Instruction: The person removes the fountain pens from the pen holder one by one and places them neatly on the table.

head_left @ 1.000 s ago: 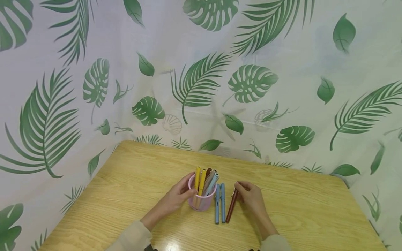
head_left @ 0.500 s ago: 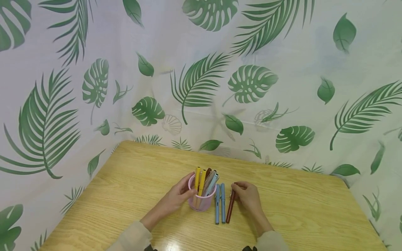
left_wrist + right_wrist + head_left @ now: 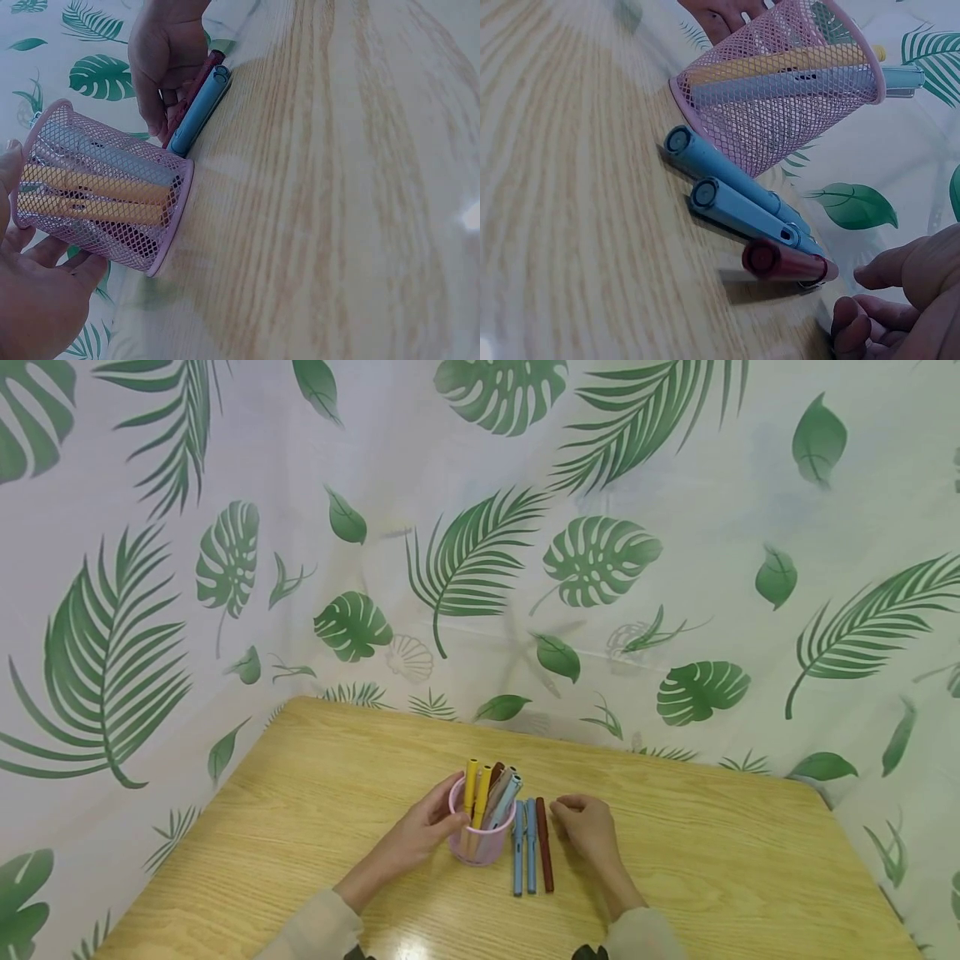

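My left hand (image 3: 420,832) grips a pink mesh pen holder (image 3: 480,852), thumb at the near rim and fingers round its far left side. The holder stands upright with yellow, brown, grey and light blue pens (image 3: 504,800) in it. Two blue pens (image 3: 518,850) lie side by side on the table just right of it. A dark red pen (image 3: 544,847) lies next to them. To its right is my right hand (image 3: 592,828), fingers loosely bent and holding nothing. In the right wrist view a small gap shows between the fingertips and the dark red pen (image 3: 786,262).
The wood-grain table (image 3: 720,852) stretches out on both sides of the hands. Behind it and along the left hangs a white cloth (image 3: 480,468) printed with green leaves, coming down to the table edge.
The dark red pen has shifted left and straightened, now lying alongside the two blue pens. My right hand moved left with it and has let go. My left hand and the pen holder stayed put.
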Demonstrator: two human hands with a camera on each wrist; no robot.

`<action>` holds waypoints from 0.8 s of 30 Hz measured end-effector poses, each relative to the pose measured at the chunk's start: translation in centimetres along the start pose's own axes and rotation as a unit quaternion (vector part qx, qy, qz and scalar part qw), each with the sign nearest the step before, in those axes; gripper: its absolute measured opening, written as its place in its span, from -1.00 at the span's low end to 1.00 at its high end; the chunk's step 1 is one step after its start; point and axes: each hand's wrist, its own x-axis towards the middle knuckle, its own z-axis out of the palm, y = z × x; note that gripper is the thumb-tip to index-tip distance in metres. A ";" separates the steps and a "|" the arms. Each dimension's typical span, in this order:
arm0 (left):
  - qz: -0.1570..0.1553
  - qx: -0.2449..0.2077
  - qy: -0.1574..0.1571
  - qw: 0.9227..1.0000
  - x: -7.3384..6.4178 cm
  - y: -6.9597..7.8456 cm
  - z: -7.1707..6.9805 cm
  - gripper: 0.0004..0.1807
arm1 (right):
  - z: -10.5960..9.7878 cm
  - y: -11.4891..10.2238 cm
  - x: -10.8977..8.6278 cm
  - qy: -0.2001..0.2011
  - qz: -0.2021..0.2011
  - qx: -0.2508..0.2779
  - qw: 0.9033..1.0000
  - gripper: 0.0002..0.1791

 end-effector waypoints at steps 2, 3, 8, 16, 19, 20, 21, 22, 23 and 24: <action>0.002 0.001 0.000 1.000 0.0 0.0 0.0 -0.28 | 0.0 0.0 0.0 -0.001 -0.003 -0.004 1.000 -0.69; 0.003 0.002 0.001 1.000 0.0 -0.1 0.0 -0.28 | 0.0 0.0 0.0 -0.001 -0.005 -0.005 1.000 -0.69; 0.002 0.000 -0.002 1.000 0.0 -0.1 0.0 -0.28 | -0.1 0.0 -0.1 0.004 -0.003 0.000 1.000 -0.67; 0.001 -0.004 0.000 1.000 0.0 -0.1 -0.1 -0.26 | -0.4 -0.5 -0.5 0.010 -0.001 0.030 0.999 -0.68; 0.003 -0.007 -0.003 1.000 0.0 -0.2 -0.1 -0.26 | -0.3 -1.0 -0.7 0.000 -0.004 0.062 0.998 -0.68; 0.003 -0.007 -0.004 1.000 0.1 -0.2 -0.1 -0.26 | -0.3 -1.2 -0.9 -0.004 -0.004 0.074 0.997 -0.68; 0.003 -0.007 -0.004 1.000 0.1 -0.2 -0.1 -0.26 | -0.3 -1.5 -1.0 -0.010 -0.008 0.086 0.996 -0.67; 0.003 -0.007 -0.005 1.000 0.1 -0.2 -0.1 -0.26 | -0.2 -1.7 -1.1 -0.013 -0.010 0.095 0.995 -0.67; 0.003 -0.008 -0.006 1.000 0.1 -0.2 -0.1 -0.26 | -0.2 -2.0 -1.3 -0.015 -0.012 0.104 0.994 -0.66; 0.003 -0.008 -0.006 1.000 0.1 -0.2 -0.1 -0.26 | -0.2 -2.3 -1.5 -0.016 -0.015 0.108 0.994 -0.66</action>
